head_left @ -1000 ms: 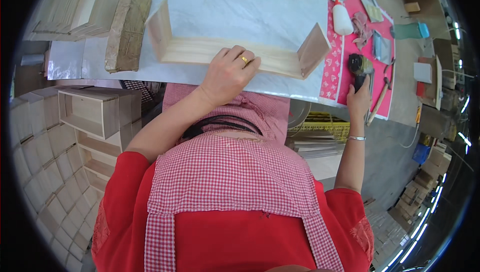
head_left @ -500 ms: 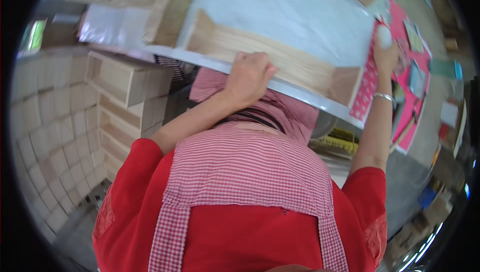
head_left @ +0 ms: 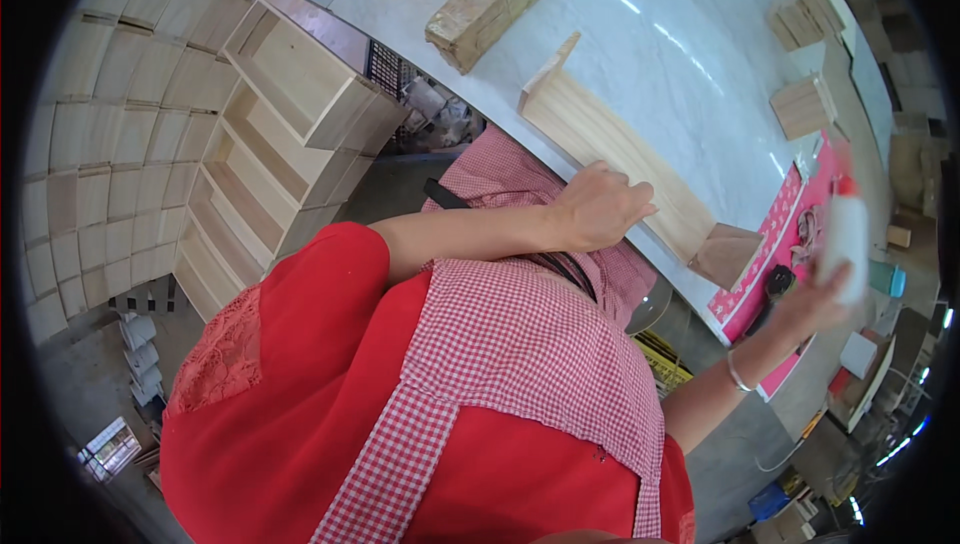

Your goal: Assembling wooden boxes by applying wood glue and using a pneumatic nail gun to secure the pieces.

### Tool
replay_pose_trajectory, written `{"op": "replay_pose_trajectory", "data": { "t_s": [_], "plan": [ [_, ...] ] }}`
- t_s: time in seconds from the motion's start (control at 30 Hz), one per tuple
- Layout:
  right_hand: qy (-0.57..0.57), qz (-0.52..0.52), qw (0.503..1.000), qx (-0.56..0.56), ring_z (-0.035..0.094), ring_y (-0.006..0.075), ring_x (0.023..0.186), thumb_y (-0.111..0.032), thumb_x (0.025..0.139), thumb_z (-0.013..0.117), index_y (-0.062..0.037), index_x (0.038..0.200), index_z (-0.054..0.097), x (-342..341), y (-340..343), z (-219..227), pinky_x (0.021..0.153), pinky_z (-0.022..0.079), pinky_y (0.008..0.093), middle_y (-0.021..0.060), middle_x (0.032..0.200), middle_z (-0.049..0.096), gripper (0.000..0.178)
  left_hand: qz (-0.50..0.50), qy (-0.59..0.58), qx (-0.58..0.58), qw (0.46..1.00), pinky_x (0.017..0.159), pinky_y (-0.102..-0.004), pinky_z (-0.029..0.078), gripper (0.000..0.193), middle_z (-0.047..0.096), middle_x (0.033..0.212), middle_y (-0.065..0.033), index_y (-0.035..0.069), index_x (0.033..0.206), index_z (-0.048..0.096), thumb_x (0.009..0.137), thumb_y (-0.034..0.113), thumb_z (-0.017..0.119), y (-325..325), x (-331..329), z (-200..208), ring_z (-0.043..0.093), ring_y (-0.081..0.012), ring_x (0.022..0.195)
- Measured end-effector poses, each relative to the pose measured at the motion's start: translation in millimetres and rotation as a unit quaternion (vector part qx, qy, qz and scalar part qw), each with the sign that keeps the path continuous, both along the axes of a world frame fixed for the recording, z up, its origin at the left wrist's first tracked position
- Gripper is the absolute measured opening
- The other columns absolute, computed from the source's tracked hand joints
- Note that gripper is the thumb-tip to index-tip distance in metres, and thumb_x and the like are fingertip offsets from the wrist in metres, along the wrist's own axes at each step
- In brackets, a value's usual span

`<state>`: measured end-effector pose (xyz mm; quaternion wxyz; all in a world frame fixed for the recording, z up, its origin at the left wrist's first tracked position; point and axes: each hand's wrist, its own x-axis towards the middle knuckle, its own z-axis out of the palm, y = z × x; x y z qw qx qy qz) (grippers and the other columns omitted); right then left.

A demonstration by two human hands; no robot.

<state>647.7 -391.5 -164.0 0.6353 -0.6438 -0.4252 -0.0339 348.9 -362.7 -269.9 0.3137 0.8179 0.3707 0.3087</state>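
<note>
Presently, head view. Left hand (head_left: 603, 206): loosely curled, fingers folded in, at the near side of a wooden frame (head_left: 625, 159); whether it grips the board or merely rests by it, cannot tell. Right hand (head_left: 825, 296): closed round the lower part of a white bottle (head_left: 846, 244), red tip pointing away from the fingers; bottle somewhat blurred.

Edges: near edge of the table (head_left: 690, 44) runs slantwise past the left hand toward the right forearm. Frame's long board lies close along that edge. One end board stands beyond and left of the left hand, the other between the two hands.

Room: pale tabletop stretches from the frame's far side, beyond the left hand, to the wood pieces farther off. Tighter by the right hand, where a pink cloth (head_left: 733, 316) carries a black tool (head_left: 778, 282) and a rag (head_left: 806, 227).

Counts: frame, 1 (three boards); bottle, 1; tool, 1, partly hidden; rag, 1; wrapped bundle (head_left: 495, 4), 1, beyond-left of the left hand; groups of wood pieces (head_left: 803, 106) at the far side, 2; open boxes (head_left: 290, 69) stacked left of the left hand, 4 open fronts seen.
</note>
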Motion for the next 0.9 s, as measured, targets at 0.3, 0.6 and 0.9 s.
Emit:
{"op": "replay_pose_trajectory", "data": {
  "t_s": [0.3,0.6,0.9],
  "plan": [
    [-0.022,0.313,0.941,-0.129,0.059,0.022,0.104,-0.018,0.08,0.078,0.0028,0.126,0.048,-162.3,5.6,-9.9,0.09,0.049,0.0328,0.0133,0.117,0.056,0.059,0.005,0.017,0.038,0.999,0.082,-0.0448,0.044,0.021,0.065,0.084,-0.0112,0.004,0.09,0.063,0.089,0.025,0.064,0.9,-18.5,-6.6,0.06,-0.0313,0.09],
    [-0.031,0.393,0.907,-0.151,0.057,0.022,0.11,-0.016,0.082,0.077,0.0006,0.129,0.045,-194.7,19.8,-13.0,0.094,0.047,0.0337,0.0134,0.118,0.056,0.059,0.019,-0.005,0.097,0.995,0.086,-0.0441,0.042,0.022,0.064,0.104,-0.0101,0.006,0.098,0.063,0.082,0.02,0.069,-2.3,-23.8,-27.8,0.054,-0.0287,0.11],
    [-0.089,0.399,0.899,-0.156,0.058,0.0235,0.108,-0.011,0.082,0.077,0.0014,0.127,0.046,-195.5,27.0,-6.3,0.092,0.049,0.0344,0.0149,0.119,0.056,0.056,0.011,0.0,0.088,0.996,0.09,-0.0433,0.041,0.022,0.062,0.107,-0.0092,0.007,0.099,0.063,0.081,0.018,0.069,-1.3,-24.7,-28.1,0.053,-0.0278,0.111]
  ]
}}
